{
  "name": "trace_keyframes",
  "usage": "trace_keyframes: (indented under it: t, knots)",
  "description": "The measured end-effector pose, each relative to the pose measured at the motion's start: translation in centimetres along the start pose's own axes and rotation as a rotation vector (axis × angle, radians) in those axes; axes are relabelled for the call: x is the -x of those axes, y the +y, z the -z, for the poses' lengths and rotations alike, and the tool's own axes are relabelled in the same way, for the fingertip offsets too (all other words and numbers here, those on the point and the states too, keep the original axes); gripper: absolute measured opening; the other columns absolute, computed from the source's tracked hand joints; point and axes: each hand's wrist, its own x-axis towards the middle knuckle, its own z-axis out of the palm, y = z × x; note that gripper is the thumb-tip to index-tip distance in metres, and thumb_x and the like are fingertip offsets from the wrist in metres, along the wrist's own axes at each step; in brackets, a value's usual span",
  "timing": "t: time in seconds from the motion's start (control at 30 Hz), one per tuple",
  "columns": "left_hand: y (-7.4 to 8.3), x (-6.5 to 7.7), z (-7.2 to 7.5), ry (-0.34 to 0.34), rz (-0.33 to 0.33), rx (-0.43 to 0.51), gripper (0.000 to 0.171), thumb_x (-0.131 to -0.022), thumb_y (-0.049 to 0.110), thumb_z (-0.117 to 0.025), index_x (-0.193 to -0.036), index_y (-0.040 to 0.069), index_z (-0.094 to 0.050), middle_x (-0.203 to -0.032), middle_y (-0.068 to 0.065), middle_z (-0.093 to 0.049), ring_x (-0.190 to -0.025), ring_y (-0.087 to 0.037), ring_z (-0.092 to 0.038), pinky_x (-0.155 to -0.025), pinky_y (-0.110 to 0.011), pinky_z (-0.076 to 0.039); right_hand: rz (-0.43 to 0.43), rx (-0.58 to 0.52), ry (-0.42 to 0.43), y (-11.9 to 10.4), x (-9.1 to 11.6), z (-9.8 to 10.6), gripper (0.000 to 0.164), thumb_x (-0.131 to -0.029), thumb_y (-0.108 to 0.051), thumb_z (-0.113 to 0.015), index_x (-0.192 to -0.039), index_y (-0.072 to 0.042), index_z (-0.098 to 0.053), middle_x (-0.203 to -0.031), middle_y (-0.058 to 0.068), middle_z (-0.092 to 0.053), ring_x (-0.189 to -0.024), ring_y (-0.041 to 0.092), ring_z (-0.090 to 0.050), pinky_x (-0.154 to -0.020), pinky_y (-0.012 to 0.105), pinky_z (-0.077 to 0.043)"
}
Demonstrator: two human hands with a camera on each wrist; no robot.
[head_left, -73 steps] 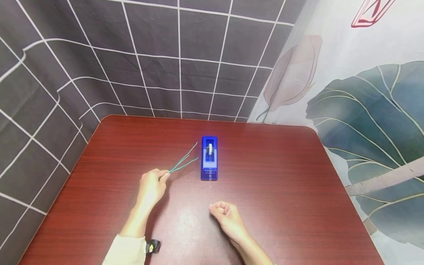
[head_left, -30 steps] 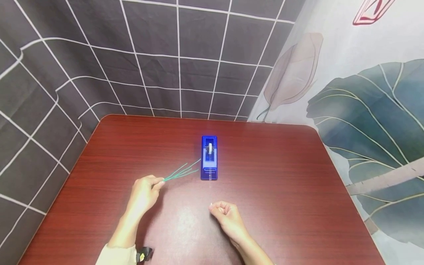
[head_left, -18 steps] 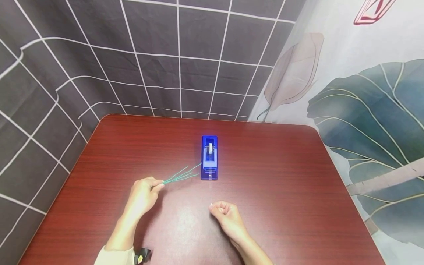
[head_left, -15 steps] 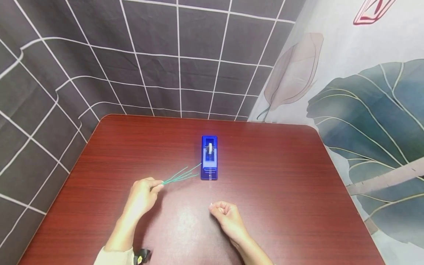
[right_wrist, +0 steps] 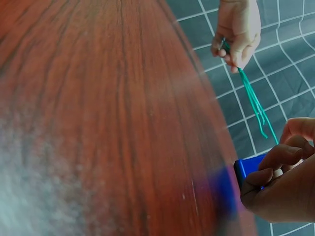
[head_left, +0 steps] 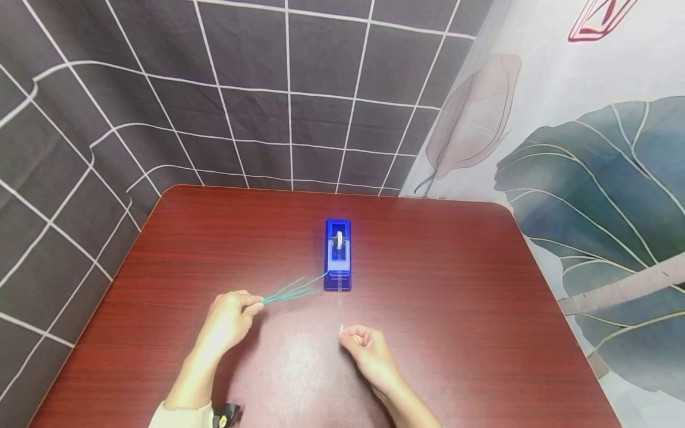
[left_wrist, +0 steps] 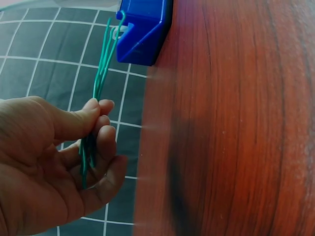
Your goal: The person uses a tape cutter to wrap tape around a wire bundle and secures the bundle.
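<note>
Dark red surface (head_left: 455, 285), wood-grained: same setting as a moment ago. Blue tape dispenser (head_left: 345, 261) in the middle of it, narrow end toward you, not shifted. The change is on your left: the left hand (head_left: 230, 315) has drawn back toward you and a little outward, and the tips of the green wires (left_wrist: 100, 78) have swung from beside the dispenser's middle to its front end, the longest now overlapping its left edge in the head view; touching or just above, cannot tell. For the work in hand I judge that the bundle now sits nearer the tape's path, the two not yet joined. Left hand: thumb and forefinger closed on the bundle, the other fingers loosely bent; the wires fan out ahead of the pinch, their short rear ends hanging inside your palm. Right hand (head_left: 366, 351): in the same spot, just in front of the dispenser, fingers curled, thumb and forefinger pinching the end of a clear tape strip (head_left: 339, 306). That strip is faint, but seems to run from the dispenser's front to your fingertips. Smallest thing noted: the white tape roll (head_left: 339, 240), seated in the dispenser.
</note>
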Motion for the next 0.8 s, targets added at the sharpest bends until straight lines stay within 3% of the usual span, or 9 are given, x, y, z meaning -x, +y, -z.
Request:
trace_keyframes:
  t: [0.23, 0.47, 0.67, 0.8]
  knots:
    - [0.29, 0.17, 0.15, -0.040, 0.016, 0.001, 0.015, -0.089, 0.005, -0.073, -0.102, -0.001, -0.078, -0.110, -0.025, -0.072, -0.110, -0.044, -0.065, -0.097, -0.061, -0.048, 0.002, -0.010, -0.001, -0.20, 0.06, 0.02, 0.024, -0.092, -0.008, -0.068, -0.095, 0.016, -0.063, -0.059, -0.006, -0.043, -0.050, 0.002, -0.032, -0.047, 0.015, -0.026]
    - [0.51, 0.31, 0.00, -0.091, 0.040, 0.017, 0.016, -0.091, 0.005, -0.072, -0.104, -0.001, -0.078, -0.115, -0.027, -0.070, -0.118, -0.047, -0.061, -0.101, -0.063, -0.044, 0.004, -0.017, -0.002, -0.27, 0.14, 0.08, 0.024, -0.092, -0.007, -0.067, -0.096, 0.016, -0.063, -0.059, -0.007, -0.043, -0.050, 0.001, -0.032, -0.046, 0.015, -0.026]
    - [0.64, 0.29, -0.43, -0.086, 0.022, 0.016, 0.013, -0.090, 0.006, -0.073, -0.100, 0.001, -0.079, -0.107, -0.020, -0.073, -0.112, -0.044, -0.064, -0.099, -0.061, -0.047, 0.004, -0.019, 0.002, -0.26, 0.18, 0.13, 0.024, -0.092, -0.008, -0.067, -0.095, 0.016, -0.063, -0.059, -0.006, -0.043, -0.050, 0.001, -0.032, -0.046, 0.015, -0.026]
    - [0.80, 0.30, -0.65, -0.110, 0.036, 0.022, 0.014, -0.091, 0.007, -0.072, -0.102, 0.001, -0.079, -0.112, -0.023, -0.072, -0.116, -0.046, -0.061, -0.101, -0.064, -0.044, 0.004, -0.021, 0.003, -0.26, 0.21, 0.16, 0.024, -0.092, -0.008, -0.067, -0.095, 0.016, -0.063, -0.059, -0.006, -0.044, -0.050, 0.001, -0.032, -0.046, 0.015, -0.026]
